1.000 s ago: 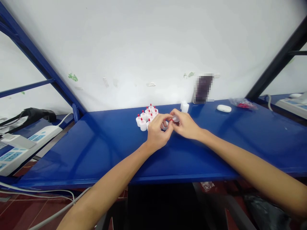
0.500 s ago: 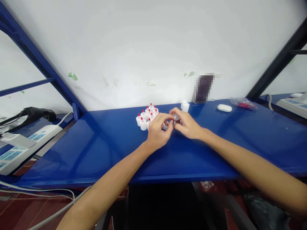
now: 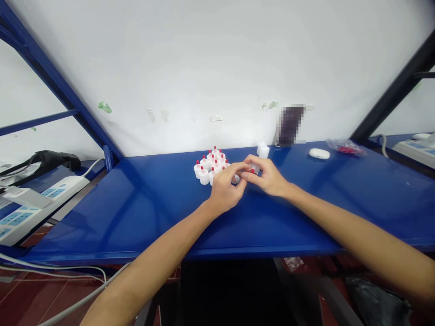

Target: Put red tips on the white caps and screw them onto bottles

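Note:
Over the middle of the blue table, my left hand (image 3: 228, 184) and my right hand (image 3: 268, 177) meet at the fingertips. A small white bottle (image 3: 256, 167) with a red tip is in the closed fingers of my right hand, partly covered by them. My left thumb and fingers are drawn together beside it; what they grip is hidden. Another white piece (image 3: 235, 179) shows through the gap in my left hand, and I cannot tell whether it is held. Just left of my hands, several white bottles (image 3: 204, 176) with red tips stand upright in a cluster.
Near the wall stand white bottles (image 3: 263, 150) without visible red tips. A dark, blurred-out object (image 3: 290, 126) leans on the wall. Further right lie a white oval case (image 3: 319, 154) and a clear bag (image 3: 347, 147) with red pieces. A power strip (image 3: 44, 203) is at the left.
My fingers have shifted: the right thumb now reaches left across to the left fingertips, and the red tip shows further right. The view has moved slightly; the cluster stands the same.

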Tool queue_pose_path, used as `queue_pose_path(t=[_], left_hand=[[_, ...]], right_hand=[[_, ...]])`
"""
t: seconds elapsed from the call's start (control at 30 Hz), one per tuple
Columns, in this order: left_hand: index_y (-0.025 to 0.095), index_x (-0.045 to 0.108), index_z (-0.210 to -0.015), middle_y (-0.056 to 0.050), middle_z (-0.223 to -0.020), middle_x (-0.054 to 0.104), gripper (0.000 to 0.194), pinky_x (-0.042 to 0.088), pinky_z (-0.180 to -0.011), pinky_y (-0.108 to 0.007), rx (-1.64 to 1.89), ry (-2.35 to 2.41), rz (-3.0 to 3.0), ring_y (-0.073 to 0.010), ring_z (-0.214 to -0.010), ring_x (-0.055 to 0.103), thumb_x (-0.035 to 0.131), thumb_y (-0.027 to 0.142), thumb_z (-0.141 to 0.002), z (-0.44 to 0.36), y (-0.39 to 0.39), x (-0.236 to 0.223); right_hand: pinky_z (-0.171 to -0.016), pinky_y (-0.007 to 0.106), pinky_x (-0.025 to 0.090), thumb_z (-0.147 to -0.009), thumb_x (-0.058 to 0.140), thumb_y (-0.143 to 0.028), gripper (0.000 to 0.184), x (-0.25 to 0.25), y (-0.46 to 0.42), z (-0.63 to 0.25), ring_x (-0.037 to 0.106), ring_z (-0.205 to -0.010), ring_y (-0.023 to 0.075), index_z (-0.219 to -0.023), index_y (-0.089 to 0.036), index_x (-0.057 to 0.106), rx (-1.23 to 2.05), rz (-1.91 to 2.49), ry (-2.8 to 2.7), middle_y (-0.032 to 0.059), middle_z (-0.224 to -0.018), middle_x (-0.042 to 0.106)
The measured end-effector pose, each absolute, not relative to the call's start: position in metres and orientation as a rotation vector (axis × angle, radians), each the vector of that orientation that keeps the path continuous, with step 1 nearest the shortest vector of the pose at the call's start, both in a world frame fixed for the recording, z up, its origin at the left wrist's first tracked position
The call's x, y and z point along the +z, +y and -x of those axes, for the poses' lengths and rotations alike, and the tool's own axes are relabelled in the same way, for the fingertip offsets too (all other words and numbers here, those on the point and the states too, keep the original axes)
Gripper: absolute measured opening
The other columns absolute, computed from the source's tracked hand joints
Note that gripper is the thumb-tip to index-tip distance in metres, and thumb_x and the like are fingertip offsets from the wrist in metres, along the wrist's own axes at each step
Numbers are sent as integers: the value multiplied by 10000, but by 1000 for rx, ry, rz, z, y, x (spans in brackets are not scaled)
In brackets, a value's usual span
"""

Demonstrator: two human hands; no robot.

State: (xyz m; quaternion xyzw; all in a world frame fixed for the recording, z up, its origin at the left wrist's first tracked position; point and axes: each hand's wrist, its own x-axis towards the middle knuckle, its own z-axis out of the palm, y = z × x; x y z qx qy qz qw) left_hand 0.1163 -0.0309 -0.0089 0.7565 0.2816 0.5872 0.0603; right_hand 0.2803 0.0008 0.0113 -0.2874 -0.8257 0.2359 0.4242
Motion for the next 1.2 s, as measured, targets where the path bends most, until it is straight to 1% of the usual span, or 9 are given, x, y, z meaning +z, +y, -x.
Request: queue_pose_path(t=[0.23, 0.47, 0.57, 0.67, 0.8, 0.9, 1.0, 1.1, 1.2], left_hand=[[190, 596, -1071, -37, -952, 695, 249, 490, -592, -218, 1774, 857, -2260, -103, -666, 633, 555, 77, -852, -120, -31, -10], [191, 606, -1061, 1, -842, 601, 331, 452, -608, -219, 1840, 920, -2318, -89, -612, 494, 481, 30, -801, -116, -30, -9], [182, 612, -1005, 3, -829, 577, 309, 436, -599, -217, 1829, 884, -2352, -89, -611, 469, 460, 17, -793, -115, -30, -9], [175, 614, -929, -4, -830, 563, 281, 426, -593, -214, 1798, 800, -2395, -93, -634, 481, 443, 0, -790, -115, -32, -8], [164, 616, -853, -6, -793, 561, 261, 421, -598, -219, 1774, 688, -2418, -95, -631, 484, 427, -9, -802, -115, -32, -9], [161, 609, -801, -11, -770, 566, 234, 429, -605, -229, 1711, 657, -2450, -100, -622, 491, 423, 22, -832, -114, -31, -12], [160, 614, -802, -26, -793, 597, 216, 456, -656, -251, 1448, 710, -2554, -120, -663, 533, 427, 65, -849, -114, -32, -15], [163, 644, -850, -26, -833, 635, 207, 460, -672, -257, 943, 711, -2711, -133, -692, 566, 454, 83, -836, -113, -35, -16], [174, 672, -925, -24, -882, 654, 225, 457, -680, -262, 583, 725, -2781, -137, -693, 578, 473, 105, -847, -112, -36, -14]], right_hand=[[-571, 264, 346, -898, 567, -514, 345, 11, 2, -279, 431, -585, 127, -765, -197, 552, 575, 769, -1989, -29, -649, 514], [-593, 291, 375, -875, 544, -400, 250, 11, 2, -284, 479, -616, 155, -725, -200, 547, 563, 735, -1892, -10, -641, 527], [-614, 287, 401, -868, 572, -383, 183, 12, 6, -282, 506, -646, 157, -913, -206, 589, 612, 774, -1872, -12, -725, 565], [-629, 284, 426, -872, 604, -404, 322, 13, 8, -280, 528, -671, 155, -1131, -220, 549, 708, 814, -1895, -10, -814, 589], [-602, 282, 435, -898, 581, -471, 271, 10, 9, -278, 549, -640, 156, -949, -215, 510, 779, 870, -1879, 3, -767, 617], [-548, 271, 410, -905, 570, -480, 271, 9, 8, -280, 513, -555, 142, -915, -224, 482, 773, 887, -1870, -28, -661, 575], [-514, 258, 360, -896, 591, -438, 228, 10, 6, -281, 442, -535, 124, -927, -222, 526, 657, 870, -1884, -44, -642, 500], [-496, 252, 338, -908, 582, -434, 224, 12, 4, -282, 409, -532, 115, -974, -223, 545, 623, 852, -1887, -42, -668, 488], [-478, 252, 310, -922, 562, -478, 263, 12, 4, -282, 379, -503, 106, -913, -217, 537, 600, 866, -1868, -44, -639, 468]])
